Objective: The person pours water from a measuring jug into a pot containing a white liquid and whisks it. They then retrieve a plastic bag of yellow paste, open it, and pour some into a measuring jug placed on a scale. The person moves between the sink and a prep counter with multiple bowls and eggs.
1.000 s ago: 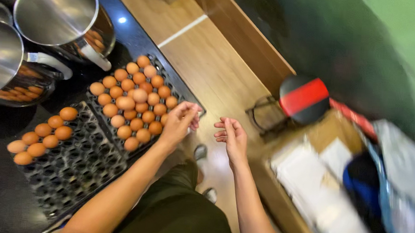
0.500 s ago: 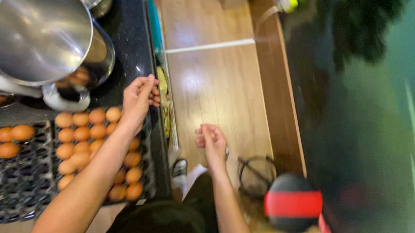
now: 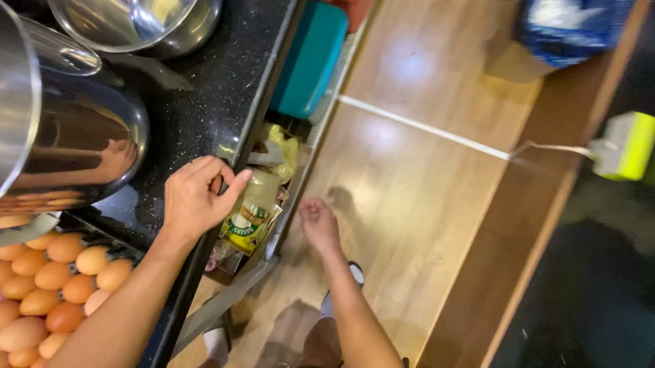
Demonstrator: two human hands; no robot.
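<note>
The wooden floor [image 3: 419, 190] fills the middle, crossed by 1 pale line. The black tabletop [image 3: 220, 69] runs down the left side, carrying 2 steel pots: 1 large [image 3: 31, 132] at the left edge, 1 [image 3: 136, 1] toward the far edge. A tray of brown eggs [image 3: 28, 294] sits at the near-left corner. The left hand [image 3: 196, 198] rests on the tabletop's right edge, fingers [image 3: 209, 172] curled and holding nothing (thumb out). The right hand [image 3: 318, 226] hangs over the floor, fingers loosely spread and empty.
</note>
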